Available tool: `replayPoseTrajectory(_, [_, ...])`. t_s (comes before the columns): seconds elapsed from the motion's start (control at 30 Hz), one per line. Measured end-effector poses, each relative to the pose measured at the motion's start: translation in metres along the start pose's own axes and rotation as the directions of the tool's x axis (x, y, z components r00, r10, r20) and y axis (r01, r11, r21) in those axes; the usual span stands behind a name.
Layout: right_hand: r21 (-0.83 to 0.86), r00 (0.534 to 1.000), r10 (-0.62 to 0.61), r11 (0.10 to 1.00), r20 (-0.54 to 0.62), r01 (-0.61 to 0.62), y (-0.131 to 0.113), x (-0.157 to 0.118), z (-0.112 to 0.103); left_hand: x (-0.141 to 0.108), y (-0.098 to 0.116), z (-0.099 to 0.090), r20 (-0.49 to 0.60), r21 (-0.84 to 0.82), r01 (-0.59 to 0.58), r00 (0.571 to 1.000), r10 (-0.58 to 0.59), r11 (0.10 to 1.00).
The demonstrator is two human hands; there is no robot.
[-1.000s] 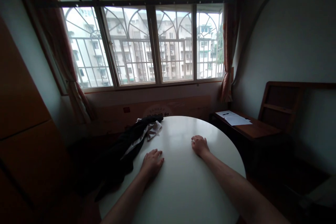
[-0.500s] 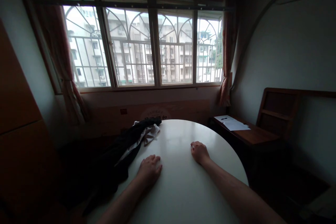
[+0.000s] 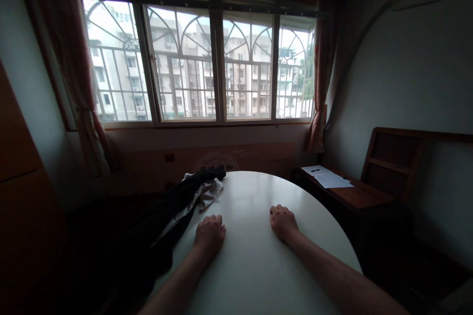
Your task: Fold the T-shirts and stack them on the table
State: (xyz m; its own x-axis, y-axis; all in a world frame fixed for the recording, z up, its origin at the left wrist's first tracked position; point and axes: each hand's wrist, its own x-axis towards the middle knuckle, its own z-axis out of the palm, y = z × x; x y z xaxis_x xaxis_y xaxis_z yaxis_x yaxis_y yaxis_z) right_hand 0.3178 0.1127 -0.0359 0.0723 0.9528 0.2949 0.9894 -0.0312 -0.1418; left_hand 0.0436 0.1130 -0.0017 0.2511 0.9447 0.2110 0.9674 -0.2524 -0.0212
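My left hand (image 3: pixel 210 234) rests on the round white table (image 3: pixel 247 266), its fingers curled in and closed, with nothing visible in it. Just beyond it, a dark garment (image 3: pixel 185 197) with a white and grey part (image 3: pixel 210 193) lies over the table's left edge and hangs down. On the right half of the tabletop sits my right hand (image 3: pixel 283 221), curled into a loose fist, and no object shows in it. Both palms are hidden. The two hands are apart, with bare white tabletop between them.
Right of the table stands a low wooden bench (image 3: pixel 364 196) bearing white papers (image 3: pixel 328 177) and a pen (image 3: pixel 315 171). Ahead are barred windows (image 3: pixel 247 69) with tied curtains (image 3: pixel 318 123). An orange-brown cabinet (image 3: pixel 22 142) is at the left.
My left hand's fingers have curled in from a more spread pose. My right hand is a little more closed. The view has shifted and tilted slightly.
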Motion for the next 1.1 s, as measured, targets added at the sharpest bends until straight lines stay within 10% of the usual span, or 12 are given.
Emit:
replayPoseTrajectory(0.47, [-0.125, 0.994, 0.040, 0.992, 0.099, -0.028, -0.022, 0.030, 0.004, 0.026, -0.009, 0.009, 0.108, -0.027, 0.020, 0.994, -0.017, 0.999])
replayPoseTrajectory(1.1, [0.247, 0.950, -0.083, 0.969, 0.302, 0.006, -0.005, 0.033, 0.014, 0.027, -0.027, 0.006, 0.207, -0.286, 0.105, 0.977, -0.046, 0.953])
